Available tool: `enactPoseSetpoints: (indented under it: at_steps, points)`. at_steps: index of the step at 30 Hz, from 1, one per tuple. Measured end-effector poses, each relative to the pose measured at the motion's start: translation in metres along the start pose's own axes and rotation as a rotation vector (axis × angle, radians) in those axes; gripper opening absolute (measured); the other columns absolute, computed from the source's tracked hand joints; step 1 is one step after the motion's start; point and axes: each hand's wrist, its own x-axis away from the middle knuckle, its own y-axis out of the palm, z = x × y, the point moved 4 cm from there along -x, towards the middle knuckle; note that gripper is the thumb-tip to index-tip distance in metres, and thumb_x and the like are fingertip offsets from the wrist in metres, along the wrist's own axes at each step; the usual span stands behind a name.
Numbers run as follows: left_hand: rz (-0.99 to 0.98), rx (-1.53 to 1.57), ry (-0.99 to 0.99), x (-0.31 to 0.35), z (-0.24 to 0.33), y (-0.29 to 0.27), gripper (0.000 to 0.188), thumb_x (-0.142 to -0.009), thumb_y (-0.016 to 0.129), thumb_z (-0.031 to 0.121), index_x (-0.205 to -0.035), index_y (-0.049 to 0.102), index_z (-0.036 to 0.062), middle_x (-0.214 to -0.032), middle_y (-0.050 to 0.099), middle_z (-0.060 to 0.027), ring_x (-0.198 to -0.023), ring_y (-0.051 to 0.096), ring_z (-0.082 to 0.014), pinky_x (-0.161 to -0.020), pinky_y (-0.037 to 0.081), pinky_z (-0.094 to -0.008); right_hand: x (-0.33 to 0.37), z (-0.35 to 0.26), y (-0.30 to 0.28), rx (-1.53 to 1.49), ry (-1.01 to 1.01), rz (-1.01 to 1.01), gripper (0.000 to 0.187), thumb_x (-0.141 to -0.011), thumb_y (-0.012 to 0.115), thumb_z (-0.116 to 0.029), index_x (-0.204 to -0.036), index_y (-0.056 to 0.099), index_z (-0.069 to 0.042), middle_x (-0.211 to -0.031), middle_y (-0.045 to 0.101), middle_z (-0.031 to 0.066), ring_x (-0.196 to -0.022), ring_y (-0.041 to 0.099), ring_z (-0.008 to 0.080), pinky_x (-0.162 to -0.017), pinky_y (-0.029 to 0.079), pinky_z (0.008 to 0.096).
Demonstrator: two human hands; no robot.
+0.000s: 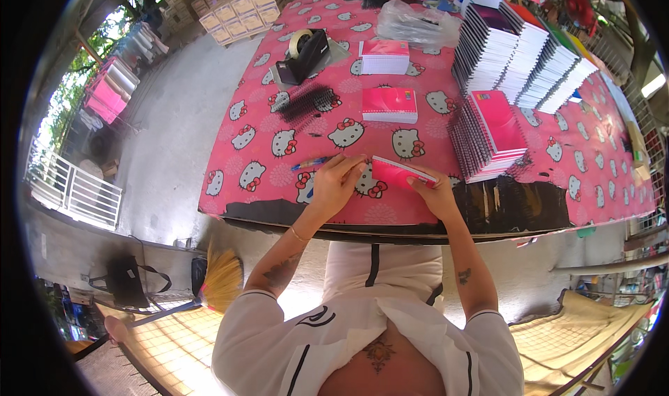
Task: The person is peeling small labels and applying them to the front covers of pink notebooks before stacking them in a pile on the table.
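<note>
My right hand [433, 190] grips a small pink-covered notebook [396, 173] by its right end, thumb on the cover, just above the table near its front edge. At the notebook's left end is my left hand [337, 181], closed with its fingertips pinched together; whatever they hold, if anything, is too small to make out. A blue pen [311, 163] lies just left of that hand. Beyond the hands sit two low stacks of pink-covered pads, a nearer stack [389, 105] and a farther stack [385, 57]. Loose black binding coils [306, 107] lie in a heap to their left.
A tape dispenser [304, 56] stands at the far left of the pink cat-patterned tabletop [279, 180]. On the right rise a pink spiral notebook stack [496, 127] and taller notebook stacks [519, 51]. Clear plastic bags [417, 24] lie behind. A broom [221, 279] is on the floor, lower left.
</note>
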Motion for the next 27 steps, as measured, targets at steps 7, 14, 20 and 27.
enactPoseSetpoints:
  at_steps: [7, 14, 20, 27]
  points:
    - [0.066, -0.042, 0.071, -0.010, 0.003, 0.003, 0.016, -0.089, 0.073, 0.011, -0.104, 0.074, 0.0033, -0.076, 0.061, -0.0103, -0.062, 0.059, -0.0244, -0.056, 0.046, -0.0348, 0.001, -0.002, 0.000, 0.019, -0.022, 0.029, 0.032, -0.094, 0.070, -0.007, -0.125, 0.068, 0.001, -0.110, 0.074, 0.0060, -0.101, 0.062, 0.0090, -0.093, 0.049, 0.0263]
    - [-0.064, -0.029, 0.093, -0.018, 0.005, -0.001, 0.016, -0.090, 0.073, 0.010, -0.104, 0.068, 0.0030, -0.088, 0.063, -0.0121, -0.072, 0.064, -0.0294, -0.063, 0.050, -0.0358, 0.003, -0.003, -0.003, 0.040, -0.024, 0.003, 0.032, -0.093, 0.070, -0.008, -0.124, 0.069, 0.000, -0.111, 0.074, 0.0057, -0.102, 0.062, 0.0085, -0.094, 0.048, 0.0263]
    - [-0.292, 0.019, 0.268, -0.024, -0.007, 0.007, 0.026, -0.091, 0.072, 0.019, -0.113, 0.065, 0.0059, -0.100, 0.061, -0.0129, -0.081, 0.064, -0.0332, -0.070, 0.051, -0.0402, 0.006, -0.002, -0.003, 0.102, 0.001, -0.019, 0.031, -0.093, 0.070, -0.009, -0.123, 0.069, 0.000, -0.112, 0.073, 0.0065, -0.104, 0.063, 0.0104, -0.095, 0.048, 0.0279]
    - [-0.124, -0.555, 0.409, -0.024, 0.046, 0.015, 0.071, -0.095, 0.056, 0.052, -0.142, 0.048, -0.0004, -0.150, 0.042, -0.0237, -0.133, 0.044, -0.0407, -0.106, 0.035, -0.0594, 0.023, -0.030, 0.011, -0.028, -0.014, 0.123, 0.031, -0.092, 0.073, -0.012, -0.121, 0.070, -0.001, -0.102, 0.070, 0.0014, -0.087, 0.060, 0.0073, -0.077, 0.050, 0.0239]
